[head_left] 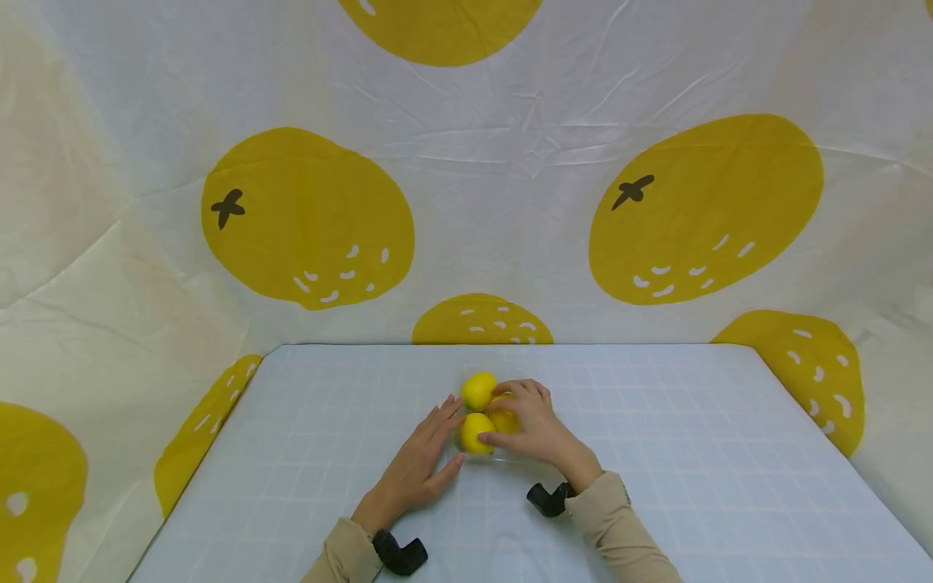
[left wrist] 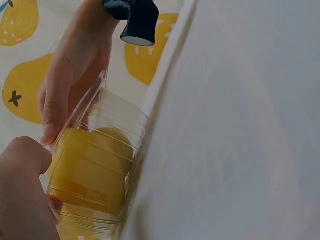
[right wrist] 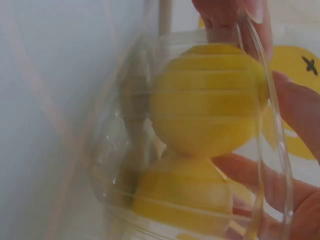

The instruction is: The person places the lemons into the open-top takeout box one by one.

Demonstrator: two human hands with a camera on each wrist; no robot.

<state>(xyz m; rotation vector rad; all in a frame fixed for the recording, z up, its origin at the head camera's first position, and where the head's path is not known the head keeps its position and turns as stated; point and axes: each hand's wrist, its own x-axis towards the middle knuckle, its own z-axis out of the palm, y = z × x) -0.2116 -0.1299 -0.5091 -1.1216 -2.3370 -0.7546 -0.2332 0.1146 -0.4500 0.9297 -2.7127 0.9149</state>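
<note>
Three yellow lemons sit in a clear plastic container [left wrist: 125, 107] on the table: a far lemon [head_left: 479, 390], a near lemon [head_left: 475, 433] and a right-hand lemon [head_left: 504, 417]. My right hand [head_left: 535, 423] reaches in from the right, its curled fingers and thumb around the right-hand lemon, the thumb also against the near one. Along the container's left side lies my left hand [head_left: 419, 465], fingers extended and touching the wall, thumb apart near the front corner. The right wrist view shows lemons [right wrist: 205, 100] through the ribbed wall; part of the right hand [right wrist: 302, 117] is behind it.
A pale checked cloth covers the table [head_left: 692, 470]. White fabric printed with yellow fruit [head_left: 313, 219] hangs behind and at both sides. Black wrist-worn devices [head_left: 399, 555] sit by both beige sleeves.
</note>
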